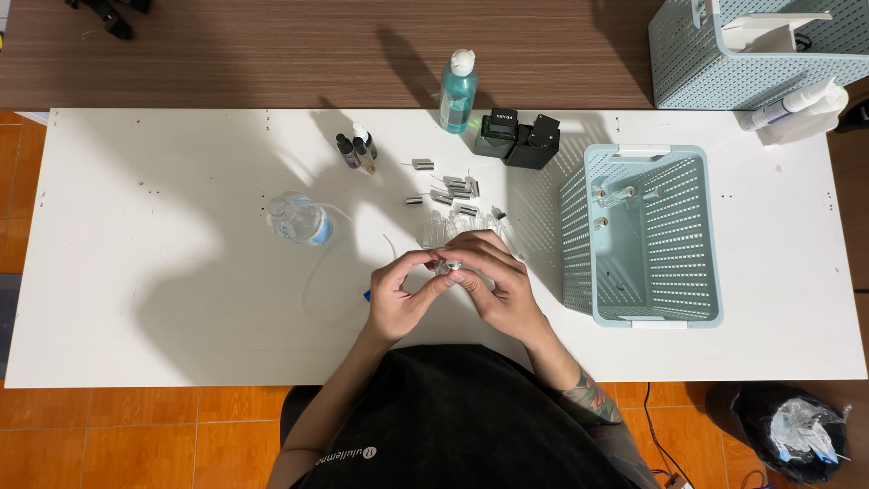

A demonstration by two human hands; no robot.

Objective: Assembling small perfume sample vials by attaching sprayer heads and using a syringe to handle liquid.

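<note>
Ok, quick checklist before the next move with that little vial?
1. Vial held by both hands: ok, left hand and right hand pinch it.
2. Vial capped: cannot tell, fingers hide it.
3. Spare silver caps within reach: ok.
4. Basket upright beside right hand: ok, a few vials inside.
5. Tubing away from hands: not ok, it curves close by the left hand.

The single head view looks almost straight down from well above, taking in the whole white table (136,272) from edge to edge, with the far side at the top of the frame. The person's own torso fills the bottom centre and both hands meet near mid-frame (small at this range). Orange floor tiles (136,435) show along the lower left.
</note>
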